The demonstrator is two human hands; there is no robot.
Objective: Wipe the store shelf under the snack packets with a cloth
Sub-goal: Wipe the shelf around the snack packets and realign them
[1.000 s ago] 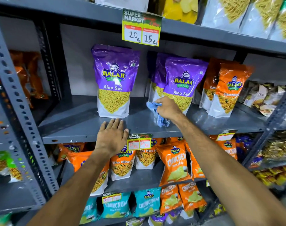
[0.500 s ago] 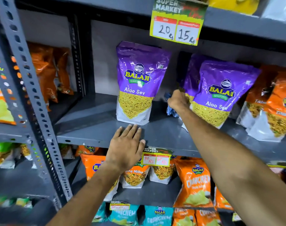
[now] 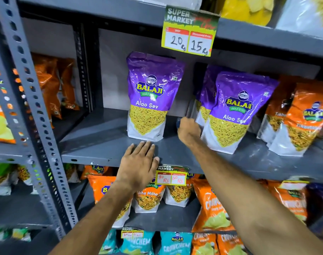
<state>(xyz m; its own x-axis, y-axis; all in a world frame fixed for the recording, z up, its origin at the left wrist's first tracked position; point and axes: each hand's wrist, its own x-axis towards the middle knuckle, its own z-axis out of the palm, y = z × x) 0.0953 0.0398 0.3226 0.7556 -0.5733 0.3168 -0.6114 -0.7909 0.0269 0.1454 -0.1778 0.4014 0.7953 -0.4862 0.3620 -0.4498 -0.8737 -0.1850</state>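
Flat left hand [image 3: 138,166] on smooth grey metal shelf [image 3: 94,144] edge.

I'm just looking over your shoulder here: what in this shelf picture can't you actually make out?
- Blue cloth: head view, only a sliver shows; the right hand covers the rest.
- Right hand's fingers: hidden behind its own back, so the grip is unseen.
- Rear purple Aloo Sev packet: mostly hidden by the front purple packet.
- Small red-and-white price tag: handwriting too blurred to read surely.
- Grey metal shelf behind the packets: hidden.

Bright even light, bowed edges, slight blur
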